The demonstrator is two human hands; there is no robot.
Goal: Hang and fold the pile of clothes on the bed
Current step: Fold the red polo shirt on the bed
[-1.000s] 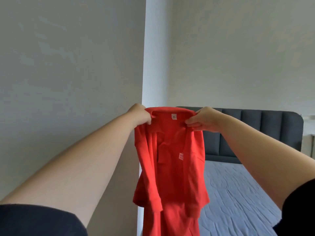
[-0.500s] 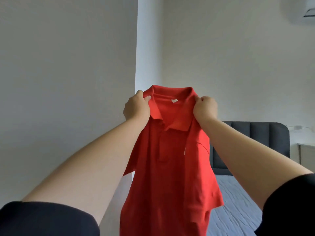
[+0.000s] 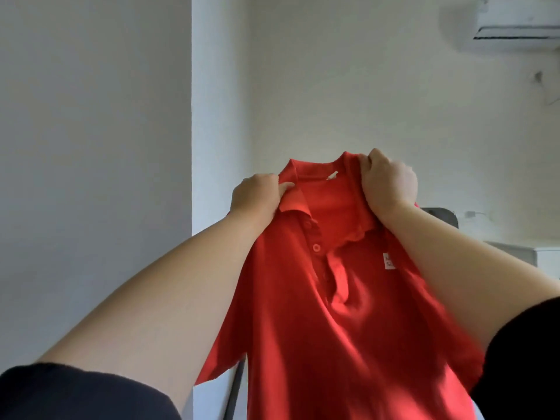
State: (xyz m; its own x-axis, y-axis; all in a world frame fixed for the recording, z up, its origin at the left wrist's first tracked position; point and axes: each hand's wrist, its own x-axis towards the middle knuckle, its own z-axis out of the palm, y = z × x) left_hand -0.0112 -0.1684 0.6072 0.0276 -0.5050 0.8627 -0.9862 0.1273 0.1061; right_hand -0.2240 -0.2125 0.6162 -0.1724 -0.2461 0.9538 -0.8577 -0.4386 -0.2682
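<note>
A person holds a red polo shirt [image 3: 333,298] up at arm's length, in front of a white wall pillar [image 3: 221,86]. The left hand [image 3: 254,197] pinches the collar's left side with thumb and curled fingers. The right hand [image 3: 389,183] grips its right side, fingers curled into the fabric. The shirt hangs free, its hem out of frame. Right of the shirt shows a dark headboard [image 3: 442,215] corner, and high above it an air conditioner [image 3: 515,22].

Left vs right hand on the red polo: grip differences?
The left hand sits lower than the right hand. The left hand pinches the collar, thumb on top; the right hand bunches the collar in a fist. Both hold the red polo up by its collar.
</note>
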